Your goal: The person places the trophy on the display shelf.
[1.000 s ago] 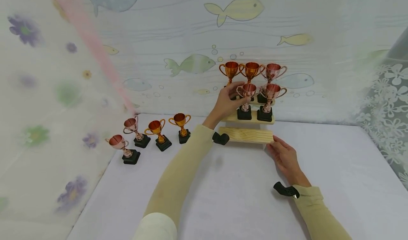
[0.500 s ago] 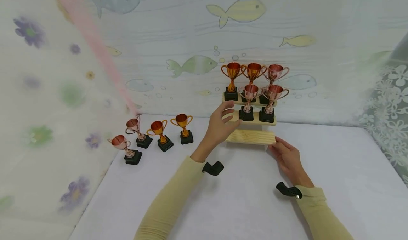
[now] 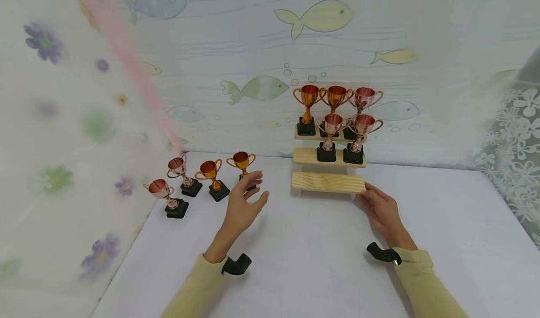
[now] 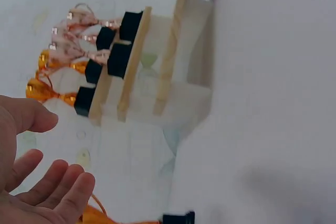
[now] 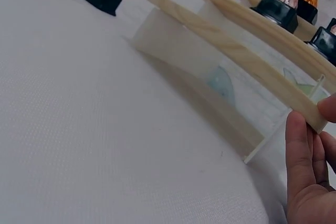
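Note:
My left hand (image 3: 242, 205) is in the air over the table with nothing in its fingers, just in front of a gold trophy cup (image 3: 241, 159) and partly covering its black base. My right hand (image 3: 381, 212) pinches the right end of the lowest board of a three-step wooden stand (image 3: 328, 182); the right wrist view shows thumb and fingers on that board end (image 5: 310, 114). Two gold cups (image 3: 307, 100) and a pink one (image 3: 364, 97) stand on the top step. On the middle step are two pink cups (image 3: 331, 125), toward its right end.
At the left of the white-covered table (image 3: 312, 261) stand another gold cup (image 3: 208, 170) and two pink cups (image 3: 159, 189). A curtain with fish (image 3: 253, 50) hangs behind the stand, and a flowered curtain (image 3: 63, 144) borders the left side.
My left hand has let go of the left pink cup on the middle step and moved left and down, over to the gold cup on the table. The right hand keeps its place.

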Demonstrator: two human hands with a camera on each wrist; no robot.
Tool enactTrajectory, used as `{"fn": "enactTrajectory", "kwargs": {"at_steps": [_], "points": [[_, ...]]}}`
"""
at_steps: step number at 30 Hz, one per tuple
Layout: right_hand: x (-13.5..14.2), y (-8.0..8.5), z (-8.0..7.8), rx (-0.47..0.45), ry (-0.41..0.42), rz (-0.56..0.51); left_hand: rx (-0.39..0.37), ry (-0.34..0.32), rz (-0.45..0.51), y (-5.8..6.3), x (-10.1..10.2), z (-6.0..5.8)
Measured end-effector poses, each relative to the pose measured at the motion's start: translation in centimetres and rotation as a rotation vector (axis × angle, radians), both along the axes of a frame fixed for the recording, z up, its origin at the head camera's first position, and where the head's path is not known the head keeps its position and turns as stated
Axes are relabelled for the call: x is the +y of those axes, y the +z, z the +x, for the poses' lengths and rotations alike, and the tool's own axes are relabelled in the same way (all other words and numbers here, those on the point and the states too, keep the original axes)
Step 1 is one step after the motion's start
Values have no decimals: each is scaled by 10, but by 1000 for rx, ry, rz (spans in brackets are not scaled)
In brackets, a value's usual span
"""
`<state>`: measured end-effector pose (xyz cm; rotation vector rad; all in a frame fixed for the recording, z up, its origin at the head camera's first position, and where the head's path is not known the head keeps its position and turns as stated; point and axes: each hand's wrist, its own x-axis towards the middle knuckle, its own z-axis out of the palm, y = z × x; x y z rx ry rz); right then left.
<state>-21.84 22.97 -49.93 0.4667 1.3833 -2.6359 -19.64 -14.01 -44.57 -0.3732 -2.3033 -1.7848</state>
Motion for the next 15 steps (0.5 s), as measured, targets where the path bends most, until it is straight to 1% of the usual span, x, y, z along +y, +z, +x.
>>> {"fn": "enactTrajectory", "kwargs": {"at_steps": [4,7,8,11,14,15], "points": [[0,-1,1,-2,1,1,-10,81,20,-17,-33,6],[0,-2,0,-5,-2,-5,-40,122,1,-26,-50,7],[0,-2,0,-5,-3,-4,-63,130,-5,-23,-53,8],[0,-3,0,1,-5,-9,-127,140,9,-27,-56,1],[0,-3,0,3,-8,-18,-191,134,35,-31,-52,-9],[0,-3,-1,2,-8,-23,-200,134,42,-36,-52,-15]]}}
